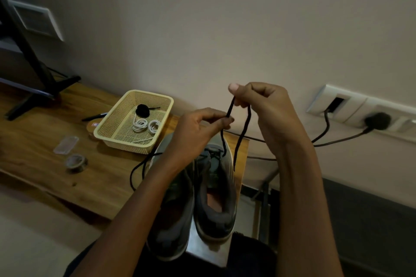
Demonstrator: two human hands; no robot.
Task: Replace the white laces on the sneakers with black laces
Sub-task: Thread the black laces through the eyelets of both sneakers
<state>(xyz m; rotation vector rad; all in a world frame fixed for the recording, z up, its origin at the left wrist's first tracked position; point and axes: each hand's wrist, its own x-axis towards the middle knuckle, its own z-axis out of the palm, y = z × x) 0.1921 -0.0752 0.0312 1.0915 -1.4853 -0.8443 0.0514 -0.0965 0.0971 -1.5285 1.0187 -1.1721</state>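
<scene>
Two grey sneakers stand side by side, toes away from me: the right sneaker [216,189] and the left sneaker [173,209], partly hidden under my left forearm. A black lace [242,137] rises from the right sneaker's eyelets. My left hand [198,132] pinches one strand just above the shoe. My right hand [261,101] pinches the lace higher up, with one end hanging down to the right. Another part of the black lace [139,166] trails left over the table. Coiled white laces [146,126] and a black lace bundle [142,110] lie in a cream basket [108,135].
The wooden table [45,148] carries a roll of tape [76,162], a clear plastic wrapper [66,144], a pen [94,116] and a round tin under the basket. A black stand [33,87] is at the far left. Wall sockets with plugged cables [378,120] are at the right.
</scene>
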